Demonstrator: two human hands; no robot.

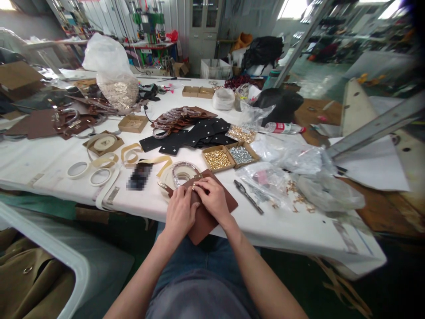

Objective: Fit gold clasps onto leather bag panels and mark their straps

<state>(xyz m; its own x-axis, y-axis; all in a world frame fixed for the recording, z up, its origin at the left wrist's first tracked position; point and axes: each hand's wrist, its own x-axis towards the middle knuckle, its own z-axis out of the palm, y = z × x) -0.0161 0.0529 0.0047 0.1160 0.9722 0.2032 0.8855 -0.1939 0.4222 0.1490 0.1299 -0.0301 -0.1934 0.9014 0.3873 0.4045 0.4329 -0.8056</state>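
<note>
A brown leather-like panel (206, 221) lies slanted over the table's front edge, partly above my lap. Its ring handle (181, 168), wrapped in clear plastic, rises at the far edge between metal fittings. My left hand (179, 212) rests on the panel, fingers curled against it. From the right, my right hand (212, 197) pinches at a small shiny metal piece (193, 187) near the handle; the fingers of both hands almost meet there and hide most of it. Under the handle sits a roll of pale tape (171, 177), partly covered.
Small boxes of gold studs (217, 159) and silver studs (241, 154) stand beyond the panel. A dark punch-like tool (248, 197) lies right, near plastic bags (265, 181). Black strips (192, 137), stacked brown panels (186, 117), tape rolls (100, 177) and a phone (140, 175) are around.
</note>
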